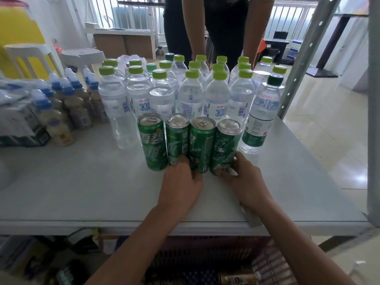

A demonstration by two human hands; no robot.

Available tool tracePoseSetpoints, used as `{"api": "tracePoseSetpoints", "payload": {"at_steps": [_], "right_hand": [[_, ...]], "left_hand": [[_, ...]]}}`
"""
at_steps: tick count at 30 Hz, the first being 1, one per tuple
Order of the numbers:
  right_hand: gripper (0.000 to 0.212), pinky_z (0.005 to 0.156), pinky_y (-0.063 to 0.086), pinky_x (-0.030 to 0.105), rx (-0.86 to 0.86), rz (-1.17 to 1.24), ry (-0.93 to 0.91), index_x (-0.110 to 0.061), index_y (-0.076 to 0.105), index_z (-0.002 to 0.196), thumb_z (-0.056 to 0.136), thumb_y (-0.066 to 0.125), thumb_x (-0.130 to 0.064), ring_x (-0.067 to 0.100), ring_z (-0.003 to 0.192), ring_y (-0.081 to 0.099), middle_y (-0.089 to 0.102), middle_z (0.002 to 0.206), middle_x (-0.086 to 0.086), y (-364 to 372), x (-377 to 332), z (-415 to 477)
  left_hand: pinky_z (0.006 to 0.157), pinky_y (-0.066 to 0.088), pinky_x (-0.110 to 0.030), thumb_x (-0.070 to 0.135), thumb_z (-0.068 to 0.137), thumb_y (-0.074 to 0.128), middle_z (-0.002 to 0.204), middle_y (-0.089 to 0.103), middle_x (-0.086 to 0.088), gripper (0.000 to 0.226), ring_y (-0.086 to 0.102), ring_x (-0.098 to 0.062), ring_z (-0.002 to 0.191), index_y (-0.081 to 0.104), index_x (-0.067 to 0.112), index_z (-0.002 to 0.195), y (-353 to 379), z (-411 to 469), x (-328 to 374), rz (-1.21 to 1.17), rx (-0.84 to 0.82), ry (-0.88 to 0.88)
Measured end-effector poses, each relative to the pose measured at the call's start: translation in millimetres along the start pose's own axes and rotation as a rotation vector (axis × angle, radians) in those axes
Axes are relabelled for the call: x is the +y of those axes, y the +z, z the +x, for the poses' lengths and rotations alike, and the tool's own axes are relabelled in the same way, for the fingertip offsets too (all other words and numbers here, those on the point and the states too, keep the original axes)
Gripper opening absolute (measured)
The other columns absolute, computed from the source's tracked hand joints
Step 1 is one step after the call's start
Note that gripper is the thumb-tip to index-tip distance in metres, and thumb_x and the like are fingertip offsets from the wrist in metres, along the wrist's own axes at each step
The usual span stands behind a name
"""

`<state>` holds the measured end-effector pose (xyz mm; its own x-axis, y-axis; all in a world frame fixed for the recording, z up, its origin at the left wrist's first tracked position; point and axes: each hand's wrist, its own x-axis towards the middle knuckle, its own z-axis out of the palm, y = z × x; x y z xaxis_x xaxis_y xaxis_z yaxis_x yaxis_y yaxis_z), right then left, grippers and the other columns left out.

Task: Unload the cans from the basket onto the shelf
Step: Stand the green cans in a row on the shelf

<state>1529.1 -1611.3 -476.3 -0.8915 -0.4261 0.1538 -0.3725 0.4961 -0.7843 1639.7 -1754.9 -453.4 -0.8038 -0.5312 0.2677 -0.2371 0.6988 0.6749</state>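
Cans (191, 140), four of them, slim and green, stand upright in a tight row touching side by side on the grey shelf (82, 182), just below the centre of the frame. The left hand (181, 177) has its fingers curled round the foot of the third can (202, 140), tucked between it and the second. The right hand (244, 175) clasps the foot of the end can (225, 145), fingers on its right side and thumb in front.

Sealed, they are likely fairly heavy for their size. The walls are thin, smooth and stiff but can dent, and such tall, narrow cans tip easily. A grip round the body, low to mid-height, looks safest.

Water bottles (191, 95) crowd close behind the row, so a nudge could topple them. Blue-capped bottles (67, 99) fill the left. The dark mesh basket (205, 256) sits at the bottom edge below the shelf. At the top centre a person (216, 27) stands behind the bottles.
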Motion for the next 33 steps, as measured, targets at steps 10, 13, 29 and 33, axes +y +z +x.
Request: {"api": "tracePoseSetpoints", "payload": {"at_steps": [10,13,29,33], "right_hand": [[0.05,0.065,0.038,-0.006,0.056,0.033,-0.007,-0.028,0.059,0.127,0.083,0.081,-0.036,-0.001,0.087,0.058,0.065,0.102,-0.017,3,-4,-6],[0.05,0.064,0.036,-0.008,0.048,0.014,-0.008,-0.025,0.06,0.13,0.085,0.08,-0.035,0.0,0.088,0.059,0.071,0.111,-0.012,1,-7,-9],[0.025,0.08,0.061,0.026,-0.076,0.05,-0.032,-0.023,0.074,0.099,0.078,0.087,-0.024,0.004,0.078,0.074,0.077,0.084,-0.008,-30,-8,-64],[0.01,0.079,0.061,0.024,-0.154,0.063,-0.178,-0.019,0.078,0.09,0.082,0.085,-0.017,0.005,0.077,0.074,0.078,0.084,-0.004,-46,-17,-77]], "left_hand": [[0.075,0.057,-0.042,0.007,0.088,0.056,0.091,0.071,-0.011,0.021,0.067,-0.023,0.083,0.064,0.007,0.108,3,0,-9,-0.023,-0.028,0.078],[0.08,0.058,-0.04,0.006,0.088,0.056,0.096,0.071,-0.009,0.026,0.068,-0.021,0.089,0.066,0.008,0.112,4,0,-12,-0.046,-0.055,0.087],[0.052,0.06,-0.03,-0.005,0.087,0.062,0.075,0.073,-0.006,0.012,0.073,-0.012,0.06,0.068,0.005,0.088,-43,-71,-21,-0.266,-0.299,0.128],[0.052,0.06,-0.036,-0.007,0.087,0.061,0.078,0.074,-0.008,0.014,0.074,-0.018,0.061,0.069,0.004,0.087,-53,-85,-28,-0.279,-0.361,0.114]]}}
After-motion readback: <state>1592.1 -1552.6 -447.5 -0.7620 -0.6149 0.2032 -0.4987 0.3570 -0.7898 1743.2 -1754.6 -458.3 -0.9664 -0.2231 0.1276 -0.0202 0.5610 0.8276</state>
